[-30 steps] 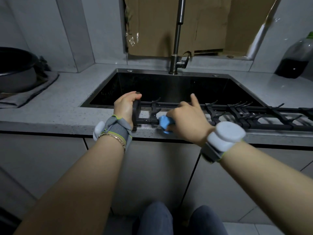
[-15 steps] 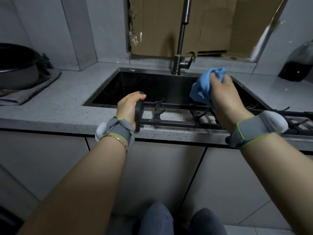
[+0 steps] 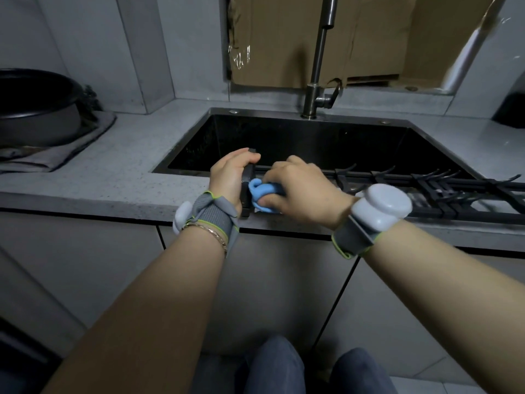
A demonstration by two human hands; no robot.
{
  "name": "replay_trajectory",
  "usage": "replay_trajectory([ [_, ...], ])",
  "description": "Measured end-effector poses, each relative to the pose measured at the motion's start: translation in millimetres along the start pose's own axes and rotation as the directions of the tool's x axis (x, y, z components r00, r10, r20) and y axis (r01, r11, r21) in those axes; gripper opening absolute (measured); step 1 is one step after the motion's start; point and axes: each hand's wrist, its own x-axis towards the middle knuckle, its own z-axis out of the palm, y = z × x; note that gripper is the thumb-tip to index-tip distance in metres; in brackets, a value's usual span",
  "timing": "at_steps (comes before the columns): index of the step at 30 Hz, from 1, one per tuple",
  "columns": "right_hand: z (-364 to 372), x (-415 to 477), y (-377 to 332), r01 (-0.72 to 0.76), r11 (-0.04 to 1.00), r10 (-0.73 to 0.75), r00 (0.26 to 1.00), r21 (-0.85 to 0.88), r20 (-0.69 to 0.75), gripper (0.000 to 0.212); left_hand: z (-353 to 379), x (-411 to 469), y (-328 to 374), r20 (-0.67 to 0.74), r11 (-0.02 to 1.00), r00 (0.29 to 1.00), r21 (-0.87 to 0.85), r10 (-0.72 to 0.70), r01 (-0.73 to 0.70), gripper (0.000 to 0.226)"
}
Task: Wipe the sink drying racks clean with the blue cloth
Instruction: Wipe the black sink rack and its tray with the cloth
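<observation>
A black drying rack (image 3: 443,191) with upright prongs lies along the front edge of the dark sink (image 3: 312,143) and runs off to the right. My left hand (image 3: 230,177) grips the rack's left end bar. My right hand (image 3: 301,191) holds the bunched blue cloth (image 3: 262,191) and presses it on the rack just right of the left hand. Most of the cloth is hidden under the fingers.
A tall metal tap (image 3: 318,81) stands behind the sink, in front of cardboard (image 3: 326,38) on the wall. A dark pot (image 3: 34,109) sits on a grey towel (image 3: 65,149) at the left. A dark bottle (image 3: 511,109) is at the far right. My knees (image 3: 306,368) are below the counter.
My right hand, which had lifted the cloth up over the sink half a second ago, has come back down to the rack's left end. The left hand stays on the end bar.
</observation>
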Motion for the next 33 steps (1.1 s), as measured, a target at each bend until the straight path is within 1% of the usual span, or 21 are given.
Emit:
replay_trajectory([
  [3, -8, -2, 7, 0.010, 0.997, -0.013, 0.999, 0.077, 0.047, 0.023, -1, 1, 1, -0.004, 1.000, 1.000, 0.005, -0.010, 0.010, 0.029],
  [5, -9, -6, 8, 0.003, 0.990, -0.011, 0.999, 0.143, 0.053, 0.023, 0, 0, 1, -0.003, 1.000, 1.000, 0.001, -0.006, 0.006, 0.032],
  [7, -12, -12, 9, -0.003, 0.985, -0.003, 0.999, 0.173, 0.033, 0.027, 1, 0, 0, -0.007, 1.000, 1.000, 0.018, -0.010, 0.010, 0.034],
  [8, -12, -13, 8, 0.007, 0.987, -0.011, 1.000, 0.158, 0.023, 0.027, 0, 0, 0, -0.009, 1.000, 1.000, 0.020, -0.008, 0.009, 0.035],
  [9, -12, -13, 7, 0.018, 0.994, -0.020, 1.000, 0.108, 0.018, 0.027, 1, -1, 1, -0.009, 1.000, 1.000, 0.020, -0.004, 0.004, 0.034],
  [11, -10, -10, 0, 0.040, 0.997, -0.040, 0.999, -0.067, -0.010, 0.025, 1, -1, 2, -0.017, 1.000, 1.000, 0.025, 0.004, -0.004, 0.030],
  [13, -2, -4, -15, 0.009, 0.981, -0.024, 0.997, -0.192, -0.078, 0.023, 2, -1, 2, -0.028, 1.000, 1.000, -0.002, 0.003, -0.003, 0.023],
  [14, 4, -1, -23, -0.024, 0.978, 0.001, 0.994, -0.207, -0.111, 0.022, 2, -2, 2, -0.035, 1.000, 0.999, -0.015, -0.003, 0.003, 0.021],
  [16, 13, 0, -30, -0.079, 0.985, 0.053, 0.985, -0.156, -0.164, 0.019, 3, -2, 2, -0.038, 1.000, 0.999, -0.022, -0.016, 0.015, 0.020],
  [17, 14, -1, -29, -0.082, 0.989, 0.062, 0.984, -0.119, -0.164, 0.018, 2, -3, 2, -0.042, 1.000, 0.999, -0.019, -0.014, 0.013, 0.020],
  [21, -2, -9, -12, -0.009, 0.998, 0.006, 0.999, -0.065, -0.044, 0.021, 0, -1, 2, -0.026, 1.000, 1.000, 0.009, -0.018, 0.018, 0.024],
  [23, -5, -9, -10, -0.002, 0.999, 0.001, 1.000, -0.044, -0.020, 0.023, -1, 0, 1, -0.026, 1.000, 1.000, 0.003, -0.017, 0.017, 0.028],
  [26, 2, -3, -19, -0.040, 0.994, 0.031, 0.996, -0.106, -0.087, 0.018, 1, 0, 0, -0.044, 1.000, 0.999, 0.008, 0.008, -0.008, 0.025],
  [28, 9, -2, -21, -0.083, 0.990, 0.067, 0.990, -0.118, -0.127, 0.021, 2, -1, 0, -0.048, 1.000, 0.999, 0.002, 0.005, -0.005, 0.022],
  [29, 12, -2, -21, -0.080, 0.990, 0.066, 0.990, -0.113, -0.128, 0.021, 3, -2, 1, -0.044, 1.000, 0.999, 0.000, 0.001, -0.001, 0.021],
  [30, 13, -2, -19, -0.074, 0.995, 0.065, 0.991, -0.074, -0.114, 0.020, 2, -1, 1, -0.047, 1.000, 0.999, 0.004, 0.000, 0.000, 0.020],
  [31, 12, -3, -17, -0.070, 0.997, 0.072, 0.991, 0.019, -0.114, 0.017, 2, -2, 2, -0.041, 1.000, 0.999, 0.005, 0.001, 0.000, 0.018],
  [32, 10, -3, -13, -0.087, 0.976, 0.115, 0.985, 0.197, -0.132, 0.011, 2, -2, 2, -0.033, 1.000, 0.999, 0.001, 0.004, -0.004, 0.016],
  [33, 4, -3, -9, -0.120, 0.884, 0.211, 0.965, 0.452, -0.156, 0.008, 1, -1, 2, -0.024, 1.000, 1.000, -0.003, 0.005, -0.005, 0.016],
])
